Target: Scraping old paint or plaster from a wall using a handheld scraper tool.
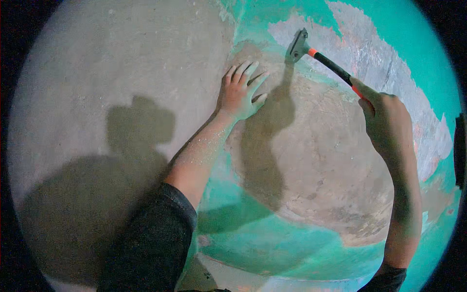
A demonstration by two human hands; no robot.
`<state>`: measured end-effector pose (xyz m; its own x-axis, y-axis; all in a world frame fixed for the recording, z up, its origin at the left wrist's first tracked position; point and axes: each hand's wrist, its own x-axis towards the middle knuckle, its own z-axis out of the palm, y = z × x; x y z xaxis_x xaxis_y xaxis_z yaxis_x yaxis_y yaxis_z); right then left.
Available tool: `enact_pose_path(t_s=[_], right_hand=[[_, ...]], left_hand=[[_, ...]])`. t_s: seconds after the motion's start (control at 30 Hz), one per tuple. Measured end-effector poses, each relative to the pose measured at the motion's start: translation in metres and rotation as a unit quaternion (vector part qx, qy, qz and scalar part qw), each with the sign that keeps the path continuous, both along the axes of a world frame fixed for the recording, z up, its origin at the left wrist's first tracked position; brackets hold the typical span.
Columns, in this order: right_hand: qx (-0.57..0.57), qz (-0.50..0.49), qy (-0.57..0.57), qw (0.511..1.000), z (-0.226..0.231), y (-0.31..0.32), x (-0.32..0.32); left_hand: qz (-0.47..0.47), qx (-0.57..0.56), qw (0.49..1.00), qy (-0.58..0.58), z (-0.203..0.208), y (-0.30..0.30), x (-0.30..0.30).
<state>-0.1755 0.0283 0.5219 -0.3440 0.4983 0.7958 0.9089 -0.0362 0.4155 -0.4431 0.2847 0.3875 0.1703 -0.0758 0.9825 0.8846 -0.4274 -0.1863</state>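
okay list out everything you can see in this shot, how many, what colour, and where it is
scraper: one, grey metal head on a black handle with orange bands, upper middle, head against the wall at the edge of the paint
wall: one, bare grey-brown plaster, fills the view
teal paint: several leftover patches, along the top, right and bottom
whitish scraped layer: one broad patch, upper right, between the teal areas
shadows: dark, the person's outline at lower left, arm and tool shadows in the centre
dark object: one, black, far right edge, too cut off to identify
left hand: one, flat on the wall, fingers spread, dusty forearm, dark sleeve
right hand: one, gripping the scraper handle
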Motion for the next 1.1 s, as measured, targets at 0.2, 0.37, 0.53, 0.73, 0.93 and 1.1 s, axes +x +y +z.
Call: enact_pose_path(t_s=[0.2,0.37,0.53,0.73,0.93,1.1], right_hand=[[0.015,-0.003,-0.017,1.000,-0.002,-0.001,-0.004],[0.012,-0.015,-0.027,0.999,-0.006,-0.001,-0.002],[0.007,-0.026,-0.042,0.999,0.002,-0.006,-0.009],[0.020,0.010,-0.009,1.000,-0.001,0.011,-0.025],[0.002,-0.019,-0.018,1.000,-0.003,0.014,-0.021],[0.021,-0.016,-0.033,0.999,-0.002,0.000,-0.032]], left_hand=[[-0.008,0.006,1.000,-0.007,0.002,0.001,0.004],[-0.019,0.009,1.000,-0.004,0.001,0.002,0.004],[-0.003,0.014,1.000,-0.004,-0.002,0.005,0.001],[-0.002,0.007,1.000,-0.002,0.001,0.002,0.000],[0.002,0.007,1.000,-0.005,0.001,0.003,0.001],[0.008,0.028,1.000,-0.008,0.000,0.006,-0.001]])
